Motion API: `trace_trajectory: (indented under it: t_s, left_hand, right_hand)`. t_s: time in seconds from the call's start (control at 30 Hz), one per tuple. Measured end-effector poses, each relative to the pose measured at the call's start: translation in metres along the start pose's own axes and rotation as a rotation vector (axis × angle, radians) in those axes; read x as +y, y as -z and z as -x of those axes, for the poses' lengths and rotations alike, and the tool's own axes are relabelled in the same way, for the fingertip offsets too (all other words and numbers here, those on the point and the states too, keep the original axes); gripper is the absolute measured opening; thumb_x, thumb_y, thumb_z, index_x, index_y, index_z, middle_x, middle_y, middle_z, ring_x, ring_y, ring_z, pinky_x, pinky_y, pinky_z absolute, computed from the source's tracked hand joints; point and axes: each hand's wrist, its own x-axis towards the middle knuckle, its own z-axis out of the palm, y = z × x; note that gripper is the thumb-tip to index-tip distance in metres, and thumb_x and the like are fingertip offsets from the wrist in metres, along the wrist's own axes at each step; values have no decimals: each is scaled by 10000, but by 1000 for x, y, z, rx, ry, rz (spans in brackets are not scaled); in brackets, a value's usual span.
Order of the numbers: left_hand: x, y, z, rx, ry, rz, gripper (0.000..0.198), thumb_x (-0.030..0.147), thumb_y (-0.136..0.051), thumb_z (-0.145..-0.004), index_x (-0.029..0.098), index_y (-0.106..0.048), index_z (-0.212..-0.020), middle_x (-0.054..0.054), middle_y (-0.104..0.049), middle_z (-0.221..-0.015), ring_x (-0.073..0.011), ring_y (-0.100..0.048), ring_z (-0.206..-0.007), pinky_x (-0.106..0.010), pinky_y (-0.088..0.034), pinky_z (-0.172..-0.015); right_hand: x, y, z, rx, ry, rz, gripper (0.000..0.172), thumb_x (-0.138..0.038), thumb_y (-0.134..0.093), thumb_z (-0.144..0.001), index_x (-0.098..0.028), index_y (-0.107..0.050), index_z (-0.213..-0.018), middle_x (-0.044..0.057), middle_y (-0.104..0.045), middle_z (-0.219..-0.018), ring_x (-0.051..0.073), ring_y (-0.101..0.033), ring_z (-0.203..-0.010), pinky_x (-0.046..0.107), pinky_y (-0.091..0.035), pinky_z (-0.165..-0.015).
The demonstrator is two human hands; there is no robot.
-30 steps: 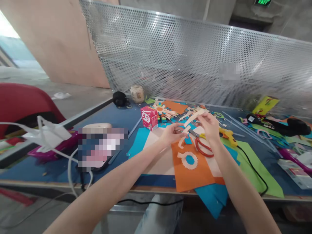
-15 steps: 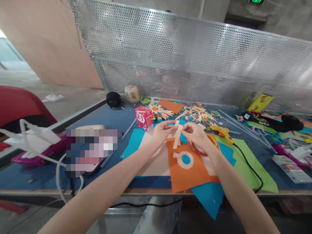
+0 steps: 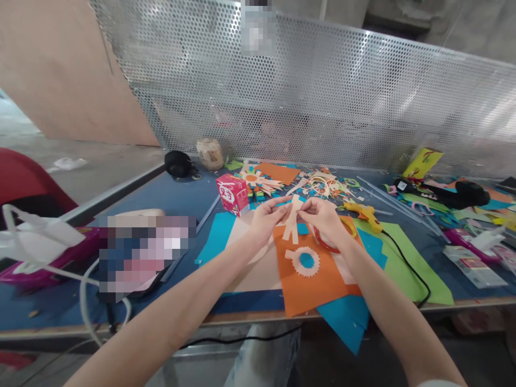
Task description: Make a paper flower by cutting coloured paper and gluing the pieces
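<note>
Cream paper strips (image 3: 294,221), crossed with two lower ends spread apart, are held up between both hands above the orange felt-like sheet (image 3: 290,295). My left hand (image 3: 266,217) pinches them from the left. At their right edge, my right hand (image 3: 322,217) is closed with thumb and fingertips on the strips. Just below, a cream toothed paper ring (image 3: 300,269) with a blue centre (image 3: 307,260) lies on the orange sheet, a short tab sticking out at its upper left. Beside my right wrist, scissors with red and yellow handles (image 3: 326,242) are partly hidden.
A yellow glue gun (image 3: 365,215) with a black cord lies right, near a green sheet (image 3: 423,269). A pink box (image 3: 233,194) stands behind my left hand. Paper scraps (image 3: 322,185) cover the back. A metal mesh screen (image 3: 322,97) borders the table. A pixelated device lies left.
The cream strip, straight and nearly single before, now shows two lower ends spread apart in a crossed shape. My hands stay close together; the view has shifted slightly.
</note>
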Motion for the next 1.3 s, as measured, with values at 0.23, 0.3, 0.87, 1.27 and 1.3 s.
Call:
trace_trajectory:
  t_s: [0.23,0.3,0.87,1.27,1.3]
  left_hand:
    - [2,-5,2,55,-26,-84,434,329,-708,-617,144,-626,-1001,-56,-700,-857,-144,-643,-694,-263,-504,-664]
    - [4,-7,3,62,-39,-136,444,340,-703,-618,150,-622,-1011,-48,-702,-837,-157,-646,-707,-266,-506,-657]
    - [0,-7,8,-63,-124,-300,587,322,-684,-659,155,-521,-1198,-83,-673,-1046,-224,-618,-975,-331,-495,-831]
    - [0,-6,6,-34,-141,-364,540,386,-716,-608,148,-597,-1077,-81,-708,-913,-219,-652,-863,-348,-495,-812]
    - [1,-5,6,-23,-125,-349,557,388,-731,-584,146,-602,-1069,-79,-713,-884,-220,-654,-849,-352,-496,-808]
  right_hand:
    - [-3,-2,1,98,-3,-47,187,-256,-686,-571,-184,-518,-608,-19,-617,-611,154,-634,-628,347,-561,-689]
    - [-3,-2,1,109,-13,-68,199,-269,-695,-572,-186,-517,-606,-11,-623,-617,166,-642,-643,359,-564,-695]
    - [-3,-9,3,191,-43,-135,507,-144,-581,-639,-226,-381,-1098,-26,-647,-692,164,-656,-590,336,-577,-617]
    - [6,-5,1,140,26,88,319,-188,-575,-659,-225,-495,-966,32,-622,-1033,114,-640,-582,223,-526,-457]
    - [4,-3,1,151,61,151,264,-203,-583,-666,-222,-531,-923,25,-637,-989,116,-639,-592,219,-521,-463]
